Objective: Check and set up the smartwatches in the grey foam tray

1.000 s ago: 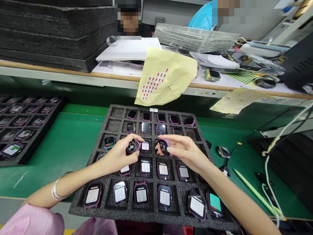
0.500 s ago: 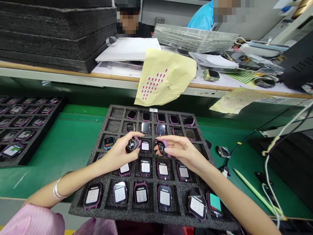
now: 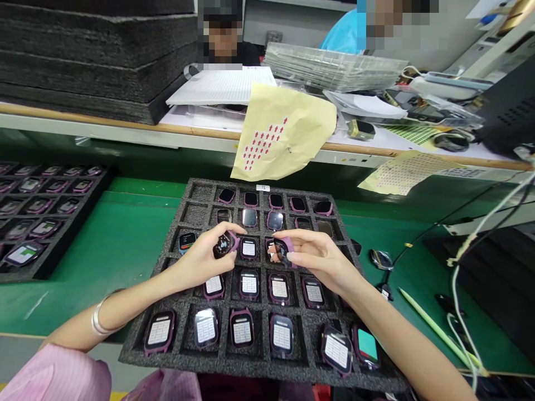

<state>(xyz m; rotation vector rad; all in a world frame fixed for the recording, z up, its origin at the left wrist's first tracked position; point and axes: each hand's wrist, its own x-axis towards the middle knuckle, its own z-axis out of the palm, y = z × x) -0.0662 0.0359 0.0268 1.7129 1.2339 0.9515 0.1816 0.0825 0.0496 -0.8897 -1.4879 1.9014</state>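
Observation:
My left hand (image 3: 211,249) is closed on a purple smartwatch (image 3: 223,245) with a dark dial lit on its screen. Between the thumb and fingers of my right hand (image 3: 311,253) is another purple smartwatch (image 3: 282,250), tilted, its screen turned to the left. Both watches are above a black foam tray (image 3: 225,362) with many compartments. Several purple watches lie in it, such as a watch (image 3: 249,284) with a white grid on its screen. A blue watch (image 3: 186,241) sits left of my left hand, partly covered by it.
A second foam tray (image 3: 90,214) of watches is at the left. Black foam sheets (image 3: 96,61) are stacked on the shelf behind. A yellow paper (image 3: 288,133) hangs from the shelf edge. Cables and a green pen (image 3: 432,323) lie right. Two people are across the shelf.
My right hand has shifted slightly right with its watch, showing more of the lit watch in the compartment behind it. My left hand has barely moved.

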